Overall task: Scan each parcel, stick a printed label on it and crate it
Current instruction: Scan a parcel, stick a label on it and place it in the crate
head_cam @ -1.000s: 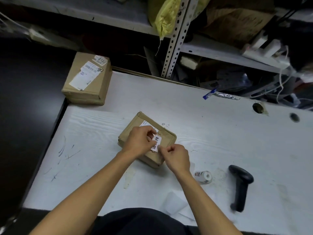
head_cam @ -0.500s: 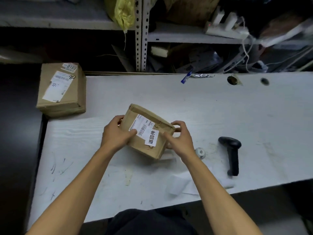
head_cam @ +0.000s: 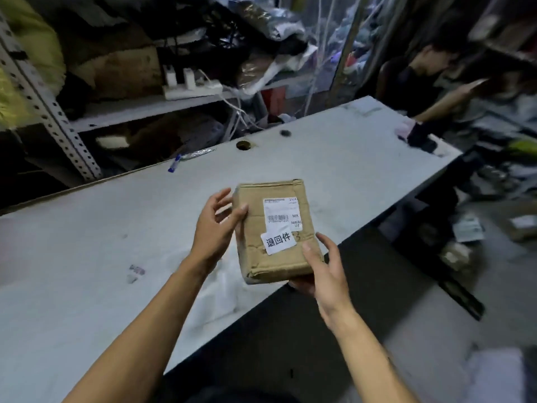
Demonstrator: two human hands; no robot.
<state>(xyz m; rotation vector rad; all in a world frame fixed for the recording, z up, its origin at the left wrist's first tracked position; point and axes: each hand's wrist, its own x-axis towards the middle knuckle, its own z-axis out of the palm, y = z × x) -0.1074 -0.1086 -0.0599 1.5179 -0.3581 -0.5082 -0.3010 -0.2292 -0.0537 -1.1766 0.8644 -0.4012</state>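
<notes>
Return sticker [head_cam: 278, 239] on the cardboard parcel [head_cam: 276, 257]: three large black Chinese characters, 退回件, on white, set slightly askew at the label's near left corner.
Shipping label [head_cam: 281, 213] on the parcel's top face: a barcode with a row of digits under it, too small to read.
Shipping label, far right corner: "25/4", partly cut off.
Shipping label, right edge: "MX", then "MXB" with a further character unclear, then "03".
</notes>
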